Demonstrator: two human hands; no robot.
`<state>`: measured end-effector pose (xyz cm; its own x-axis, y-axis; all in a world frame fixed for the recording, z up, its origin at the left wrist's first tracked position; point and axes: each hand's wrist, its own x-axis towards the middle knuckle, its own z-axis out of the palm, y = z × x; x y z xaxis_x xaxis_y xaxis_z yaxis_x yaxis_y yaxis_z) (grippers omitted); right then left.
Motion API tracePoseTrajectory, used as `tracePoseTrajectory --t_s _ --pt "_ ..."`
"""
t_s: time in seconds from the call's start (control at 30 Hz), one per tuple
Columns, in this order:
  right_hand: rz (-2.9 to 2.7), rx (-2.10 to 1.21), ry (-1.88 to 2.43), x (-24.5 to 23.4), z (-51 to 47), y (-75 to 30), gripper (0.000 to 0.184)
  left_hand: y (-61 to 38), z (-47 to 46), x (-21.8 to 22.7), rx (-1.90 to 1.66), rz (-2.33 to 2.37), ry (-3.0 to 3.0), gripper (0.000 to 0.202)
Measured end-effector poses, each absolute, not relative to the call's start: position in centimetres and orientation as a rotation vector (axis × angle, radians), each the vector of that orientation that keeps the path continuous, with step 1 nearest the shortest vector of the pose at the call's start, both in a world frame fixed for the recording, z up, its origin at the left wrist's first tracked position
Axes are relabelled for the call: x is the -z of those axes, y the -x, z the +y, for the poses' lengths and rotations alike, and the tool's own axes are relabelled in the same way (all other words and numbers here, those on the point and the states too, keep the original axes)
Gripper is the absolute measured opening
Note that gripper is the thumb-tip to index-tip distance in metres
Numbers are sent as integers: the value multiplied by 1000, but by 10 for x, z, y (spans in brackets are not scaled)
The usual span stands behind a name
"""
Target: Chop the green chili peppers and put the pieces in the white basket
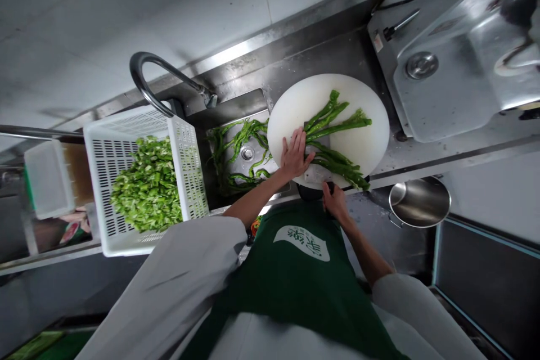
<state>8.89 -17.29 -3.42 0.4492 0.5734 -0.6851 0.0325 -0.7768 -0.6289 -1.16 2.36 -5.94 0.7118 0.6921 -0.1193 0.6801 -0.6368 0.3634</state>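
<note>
Long green peppers (337,166) lie in two bunches on a round white cutting board (291,101). My left hand (297,154) rests at their left ends, palm down with fingers stretched out. A broad-bladed knife (313,174) lies flat along the board, partly hidden by peppers and by that hand. Its dark handle is gripped by my right hand (336,202) at the board's near edge. I cannot tell whether the left fingers touch the blade or only the peppers.
Left of the board, a sink (257,102) holds more long peppers (248,132) under a curved faucet (145,76). A white slotted basket (192,169) contains chopped green pieces (149,191). A metal pot (419,202) stands at lower right; a metal machine (447,79) occupies the right counter.
</note>
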Motion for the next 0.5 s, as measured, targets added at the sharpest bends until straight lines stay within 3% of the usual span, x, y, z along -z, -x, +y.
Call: tracePoseTrajectory --t_s 0.27,0.5 --pt "-548 -1169 2323 38 -136 -59 49 12 24 59 -42 1082 -2497 78" --pt "-452 -1256 2152 27 -135 -63 41 10 23 57 -94 1123 -2498 75"
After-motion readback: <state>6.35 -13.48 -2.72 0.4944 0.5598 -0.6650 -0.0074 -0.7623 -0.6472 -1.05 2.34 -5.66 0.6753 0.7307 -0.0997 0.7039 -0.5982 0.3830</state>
